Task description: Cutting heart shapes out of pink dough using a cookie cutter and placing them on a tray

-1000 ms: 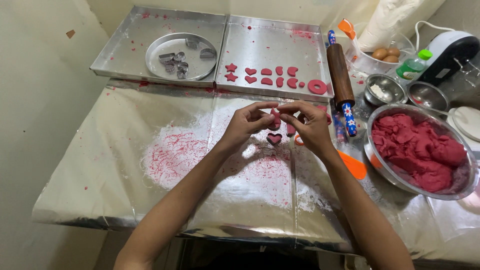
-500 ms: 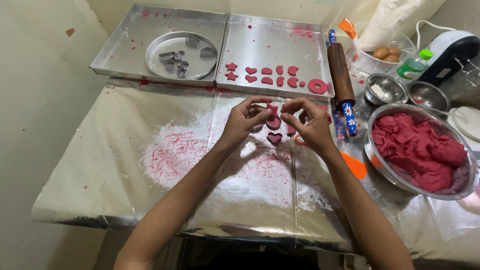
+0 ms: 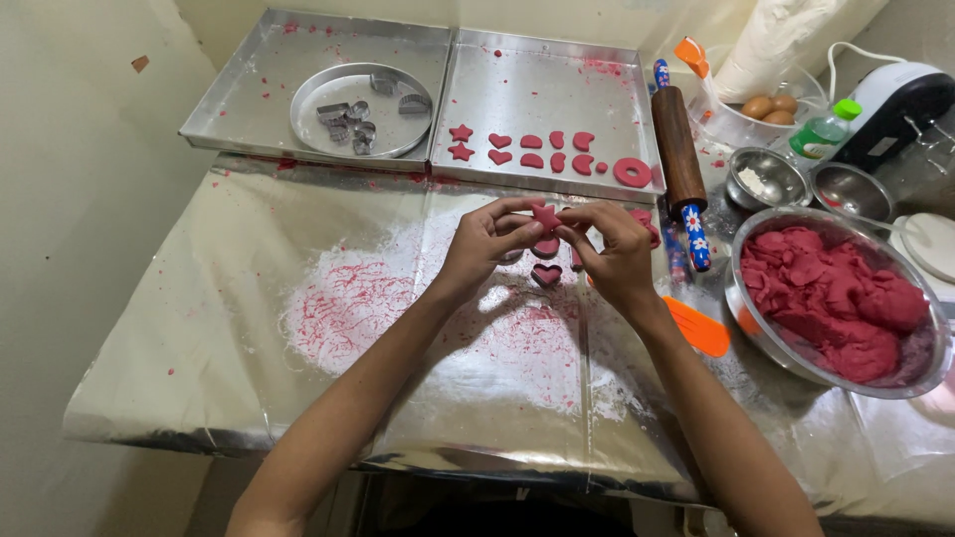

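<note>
My left hand and my right hand meet above the floured foil sheet, both pinching a small red star-shaped dough piece between the fingertips. Just under the hands lie a red heart-shaped cut-out and another red dough piece. Behind the hands, the right baking tray holds rows of red dough shapes: stars, hearts and a ring.
The left baking tray holds a round pan with several metal cutters. A wooden rolling pin lies to the right of the trays. A steel bowl of red dough, an orange scraper, small steel bowls, eggs and a mixer sit at the right.
Both hands have lifted slightly and now hold the star piece up between the fingertips; earlier they were lower, over the dough pieces on the foil.
</note>
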